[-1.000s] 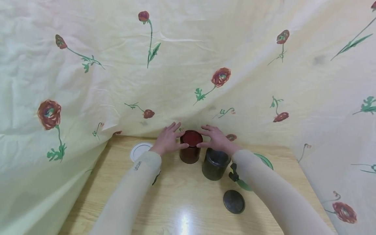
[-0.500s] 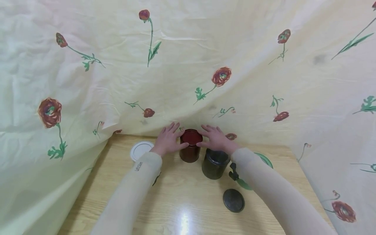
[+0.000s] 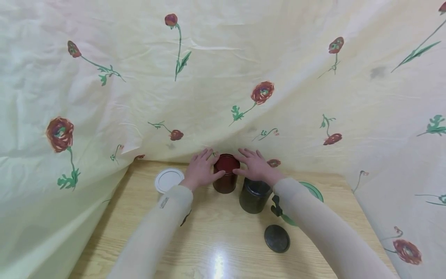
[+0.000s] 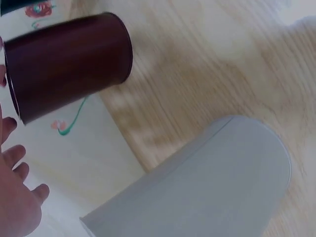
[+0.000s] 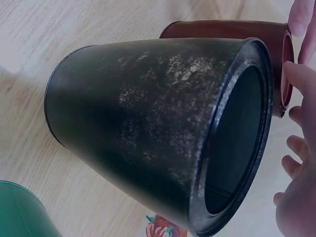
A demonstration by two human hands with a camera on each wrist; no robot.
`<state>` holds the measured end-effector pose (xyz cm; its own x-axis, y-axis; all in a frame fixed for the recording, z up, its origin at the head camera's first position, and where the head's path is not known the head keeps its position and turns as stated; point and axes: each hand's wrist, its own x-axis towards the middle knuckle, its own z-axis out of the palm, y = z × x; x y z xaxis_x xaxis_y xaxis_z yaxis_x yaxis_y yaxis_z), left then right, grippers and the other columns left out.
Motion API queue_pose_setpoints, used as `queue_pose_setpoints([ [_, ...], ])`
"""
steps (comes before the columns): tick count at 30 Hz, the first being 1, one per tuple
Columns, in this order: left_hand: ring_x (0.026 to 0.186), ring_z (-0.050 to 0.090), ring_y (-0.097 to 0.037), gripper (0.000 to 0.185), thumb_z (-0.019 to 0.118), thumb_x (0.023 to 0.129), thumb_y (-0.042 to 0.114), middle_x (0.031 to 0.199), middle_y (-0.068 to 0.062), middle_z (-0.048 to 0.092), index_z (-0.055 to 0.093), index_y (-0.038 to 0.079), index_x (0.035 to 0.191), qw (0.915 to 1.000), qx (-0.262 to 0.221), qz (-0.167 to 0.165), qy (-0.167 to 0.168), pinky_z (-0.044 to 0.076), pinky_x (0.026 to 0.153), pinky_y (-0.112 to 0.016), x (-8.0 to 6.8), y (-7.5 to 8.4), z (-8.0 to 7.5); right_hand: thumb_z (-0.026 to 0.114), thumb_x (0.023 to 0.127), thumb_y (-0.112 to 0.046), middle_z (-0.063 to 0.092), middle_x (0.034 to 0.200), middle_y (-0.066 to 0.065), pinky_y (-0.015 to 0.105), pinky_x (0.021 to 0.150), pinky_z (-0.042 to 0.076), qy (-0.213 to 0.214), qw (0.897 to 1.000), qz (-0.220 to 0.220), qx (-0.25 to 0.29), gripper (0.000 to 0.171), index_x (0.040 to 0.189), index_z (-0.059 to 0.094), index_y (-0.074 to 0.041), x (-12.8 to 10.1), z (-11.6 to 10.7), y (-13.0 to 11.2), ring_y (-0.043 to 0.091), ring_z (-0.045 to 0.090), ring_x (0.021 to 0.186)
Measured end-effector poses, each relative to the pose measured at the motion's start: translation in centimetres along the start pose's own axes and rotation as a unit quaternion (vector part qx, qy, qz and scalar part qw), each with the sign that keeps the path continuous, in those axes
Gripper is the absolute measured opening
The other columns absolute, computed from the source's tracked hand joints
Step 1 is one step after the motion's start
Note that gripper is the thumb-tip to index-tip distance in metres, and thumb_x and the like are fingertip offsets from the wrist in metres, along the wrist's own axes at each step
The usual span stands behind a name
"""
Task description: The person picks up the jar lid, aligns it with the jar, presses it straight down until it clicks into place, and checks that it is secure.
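A dark red-brown can (image 3: 225, 186) stands upright near the back of the table, its top (image 3: 227, 164) a brighter red disc inside the rim. My left hand (image 3: 201, 169) lies at the can's left side, fingers spread, thumb over the near rim. Opposite it, my right hand (image 3: 257, 167) has its thumb on the near rim and its fingers reaching along the far right edge. In the right wrist view, the right-hand fingers (image 5: 298, 74) touch the rim of this can. A worn black can (image 5: 148, 118) without a lid stands just below the right wrist.
A round black lid (image 3: 277, 238) lies in front of the black can. At the left stands a pale grey can (image 4: 212, 182) with a white top (image 3: 168, 180). A green can (image 5: 22, 212) is partly hidden under the right forearm. Flowered cloth (image 3: 209, 97) hangs behind the table.
My left hand has shifted slightly to the right and nearer, its thumb reaching a little further over the rim. The right hand and the cans have hardly moved.
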<state>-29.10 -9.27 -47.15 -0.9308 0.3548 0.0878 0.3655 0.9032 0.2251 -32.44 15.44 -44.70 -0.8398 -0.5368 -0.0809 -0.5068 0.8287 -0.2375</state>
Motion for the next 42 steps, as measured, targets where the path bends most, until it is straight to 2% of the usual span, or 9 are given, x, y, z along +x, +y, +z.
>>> queue_pose_setpoints([
  [6,0.158,0.033,-0.04,0.073,0.058,0.104,0.058,0.166,-0.02,0.043,0.051,0.011,0.16,0.9987,-0.03,-0.014,0.039,0.032,0.126,-0.06,-0.6,1.3,0.3,0.066,0.105,-0.047,0.035,0.171,0.021,0.072,0.128,0.013,0.02,1.0,-0.008,-0.002,0.065,0.16,0.052,-0.014,-0.2,-0.1,0.1,0.045,0.025,0.16],
  [14,0.156,0.037,-0.041,0.068,0.058,0.106,0.057,0.164,-0.019,0.047,0.054,0.014,0.158,0.9978,-0.026,-0.044,0.042,0.035,0.125,-0.059,-0.8,2.2,1.2,0.066,0.105,-0.047,0.036,0.17,0.021,0.072,0.127,0.013,0.019,1.0,-0.005,0.003,0.064,0.159,0.054,-0.016,-0.2,0.3,0.3,0.046,0.025,0.16],
  [24,0.154,0.04,-0.041,0.064,0.057,0.106,0.057,0.163,-0.019,0.049,0.056,0.019,0.158,0.995,-0.042,-0.081,0.04,0.035,0.126,-0.055,-0.6,2.5,1.6,0.066,0.104,-0.048,0.036,0.17,0.021,0.073,0.127,0.015,0.012,1.0,0.018,0.019,0.065,0.159,0.054,-0.016,-0.1,0.9,0.2,0.047,0.025,0.159],
  [33,0.155,0.038,-0.041,0.064,0.058,0.106,0.055,0.163,-0.019,0.048,0.052,0.021,0.161,0.9874,-0.078,-0.137,0.011,0.04,0.122,-0.058,-1.0,3.1,0.9,0.065,0.106,-0.047,0.036,0.17,0.022,0.072,0.126,0.018,-0.013,0.999,0.031,0.028,0.065,0.161,0.051,-0.016,0.4,0.6,-0.7,0.048,0.026,0.159],
  [42,0.156,0.037,-0.039,0.065,0.058,0.106,0.055,0.163,-0.02,0.048,0.05,0.023,0.161,0.9831,-0.098,-0.155,0.006,0.04,0.122,-0.058,-1.0,3.2,0.5,0.064,0.106,-0.048,0.035,0.171,0.021,0.073,0.126,0.018,-0.017,0.998,0.042,0.031,0.065,0.162,0.05,-0.018,0.7,0.5,-0.8,0.048,0.026,0.159],
])
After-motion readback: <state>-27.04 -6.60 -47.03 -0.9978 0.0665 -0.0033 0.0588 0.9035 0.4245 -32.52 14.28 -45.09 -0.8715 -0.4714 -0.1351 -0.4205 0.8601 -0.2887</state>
